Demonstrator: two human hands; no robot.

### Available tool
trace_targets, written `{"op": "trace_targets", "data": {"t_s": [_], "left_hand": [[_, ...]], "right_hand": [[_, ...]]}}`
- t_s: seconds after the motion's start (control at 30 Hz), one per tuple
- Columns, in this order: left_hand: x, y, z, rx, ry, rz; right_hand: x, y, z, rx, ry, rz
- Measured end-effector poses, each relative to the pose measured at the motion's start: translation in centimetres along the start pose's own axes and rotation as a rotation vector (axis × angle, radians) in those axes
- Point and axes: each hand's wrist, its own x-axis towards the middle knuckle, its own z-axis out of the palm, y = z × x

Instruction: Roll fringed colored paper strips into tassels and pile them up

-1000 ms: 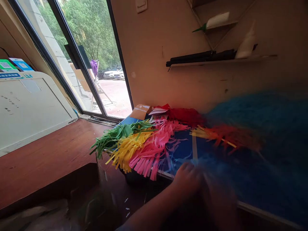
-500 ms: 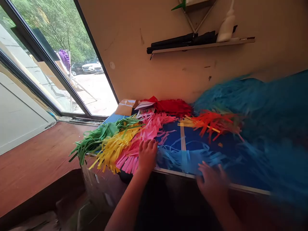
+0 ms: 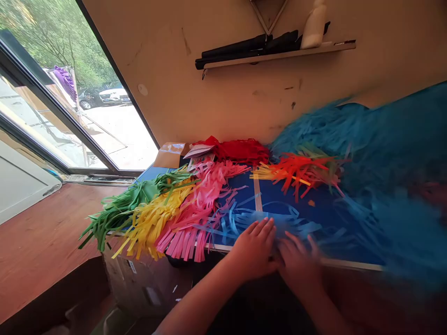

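A strip of blue fringe (image 3: 240,218), cut into thin ribbons, lies along the front edge of the blue tabletop (image 3: 240,186). My left hand (image 3: 256,246) rests over its near edge with the fingers stretched forward. Close beside it is my right hand (image 3: 300,263), somewhat blurred, its fingers extended and spread at the same edge. The part of the fringe under both hands is hidden. To the left lie bunches of pink fringe (image 3: 206,195), yellow fringe (image 3: 153,218) and green fringe (image 3: 139,197), their ends hanging over the table edge.
Red fringe (image 3: 240,151), a brown envelope-like piece (image 3: 171,155) and orange fringe (image 3: 300,172) lie farther back. A large blue fringed mass (image 3: 384,153) fills the right side. A wall shelf (image 3: 279,56) holds a white bottle (image 3: 314,25). Below left stands a cardboard box (image 3: 122,279).
My left hand has moved right, off the pink fringe and onto the blue fringe near my right hand. My right hand has shifted slightly left. The camera view has also shifted.
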Motion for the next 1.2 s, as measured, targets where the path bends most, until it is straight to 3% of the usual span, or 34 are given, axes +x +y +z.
{"op": "trace_targets", "data": {"t_s": [0.1,0.2,0.33,0.4,0.43,0.57,0.73,0.87,1.03,1.2], "left_hand": [[1.4,0.0,2.3,-0.078,-0.074,-0.059],[0.9,-0.9,3.1,-0.100,-0.086,-0.088],[0.1,-1.0,3.4,-0.090,-0.025,-0.105],[0.0,-0.8,3.6,-0.094,0.020,-0.115],[0.0,-0.7,3.6,-0.098,0.035,-0.116],[0.0,-0.9,3.2,-0.119,0.034,-0.091],[-0.2,-2.5,0.8,-0.174,0.110,-0.150],[0.0,-3.5,-0.8,-0.092,0.139,-0.149],[0.2,-3.4,-1.3,-0.005,0.130,-0.063],[-0.3,-3.2,-1.4,0.029,0.103,-0.063]], "right_hand": [[-0.2,1.3,-0.5,-0.057,-0.052,-0.058],[-0.2,3.6,-2.1,-0.195,-0.062,-0.050],[-1.3,6.4,-5.1,-0.390,0.184,0.095],[-2.4,6.3,-6.0,-0.346,0.295,0.064],[-2.9,5.6,-6.1,-0.276,0.285,-0.027],[-3.8,0.4,-4.2,0.024,0.069,-0.336],[-2.1,-3.3,-2.0,0.140,0.028,-0.280],[-0.1,-3.8,-0.9,0.107,-0.003,-0.184],[2.9,-4.1,2.0,0.028,-0.179,0.070],[4.6,-0.8,2.2,-0.133,-0.059,0.068]]}}
